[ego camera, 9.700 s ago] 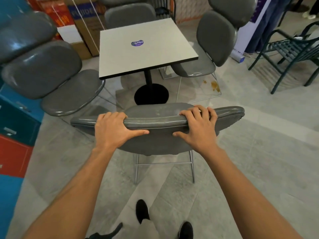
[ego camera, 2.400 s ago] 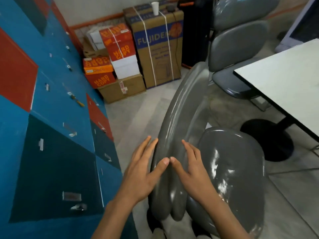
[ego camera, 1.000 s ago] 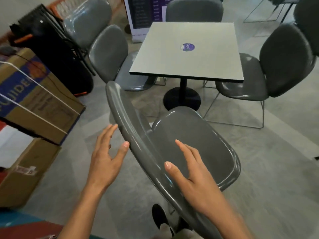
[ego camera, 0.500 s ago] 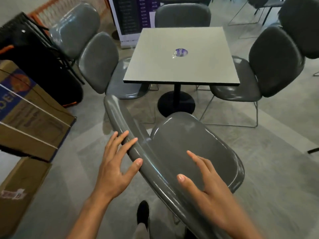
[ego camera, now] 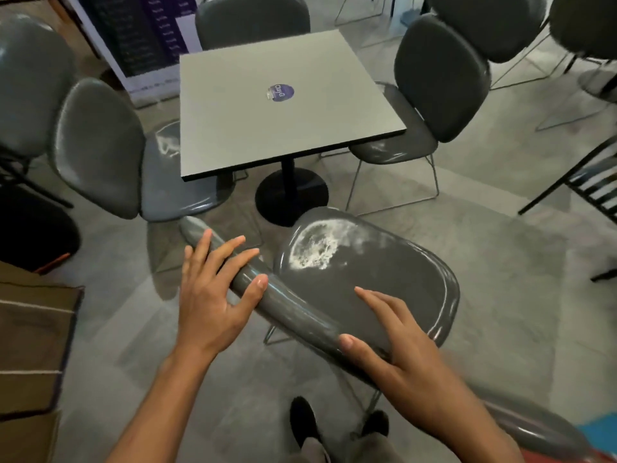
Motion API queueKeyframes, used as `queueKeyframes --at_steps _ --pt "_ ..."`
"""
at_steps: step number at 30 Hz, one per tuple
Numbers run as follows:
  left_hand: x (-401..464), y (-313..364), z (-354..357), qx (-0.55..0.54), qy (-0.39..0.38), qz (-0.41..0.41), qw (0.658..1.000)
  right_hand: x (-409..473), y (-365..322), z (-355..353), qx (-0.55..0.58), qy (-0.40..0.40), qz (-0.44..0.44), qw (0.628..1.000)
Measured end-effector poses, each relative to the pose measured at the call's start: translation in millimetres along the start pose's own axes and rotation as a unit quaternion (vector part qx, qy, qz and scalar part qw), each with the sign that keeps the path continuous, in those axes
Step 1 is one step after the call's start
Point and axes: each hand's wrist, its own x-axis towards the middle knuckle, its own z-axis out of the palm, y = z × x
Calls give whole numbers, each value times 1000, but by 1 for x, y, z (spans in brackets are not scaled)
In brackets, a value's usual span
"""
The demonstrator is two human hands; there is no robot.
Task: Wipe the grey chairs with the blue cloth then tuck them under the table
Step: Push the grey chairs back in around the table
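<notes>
A grey chair (ego camera: 364, 279) stands in front of me, its seat turned toward the square white table (ego camera: 280, 105). Its backrest top edge runs diagonally under both my hands. My left hand (ego camera: 217, 292) lies over the left part of that edge with fingers spread and nearly straight, thumb on the near side. My right hand (ego camera: 397, 342) rests on the right part of the backrest, fingers extended over the seat side, thumb against the rim. No blue cloth is in view.
Grey chairs stand at the table's left (ego camera: 110, 155), right (ego camera: 430, 95) and far side (ego camera: 250, 18). Cardboard boxes (ego camera: 30, 355) sit at the left. A dark slatted chair (ego camera: 597, 182) is at the right. My shoes (ego camera: 303, 419) show below.
The view has swung so the table sits further left and the chair seat is nearer its base. My left hand has come down onto the backrest edge; the right hand stays on it.
</notes>
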Motion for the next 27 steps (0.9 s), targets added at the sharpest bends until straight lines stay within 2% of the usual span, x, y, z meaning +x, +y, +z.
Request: queueKeyframes --at_steps 6,11,15,18,21,24,27 --pt "-2 2 14 8 54 5 999 -9 -2 8 -92 29 18 995" --pt "-3 8 12 25 39 -1 999 -6 -1 14 -150 30 -3 988" --pt "-6 5 10 44 17 -4 999 -10 -2 20 -203 39 12 978" --pt "7 -1 6 77 8 42 996 -9 -9 24 -216 82 61 971" --pt "32 -5 -4 105 -35 111 988 -7 -16 31 -215 120 110 963" --pt "49 -7 -9 138 -94 148 975 -5 -21 39 -251 152 148 945" --pt "53 -8 -11 146 -116 185 965 -6 -21 49 -278 175 184 926"
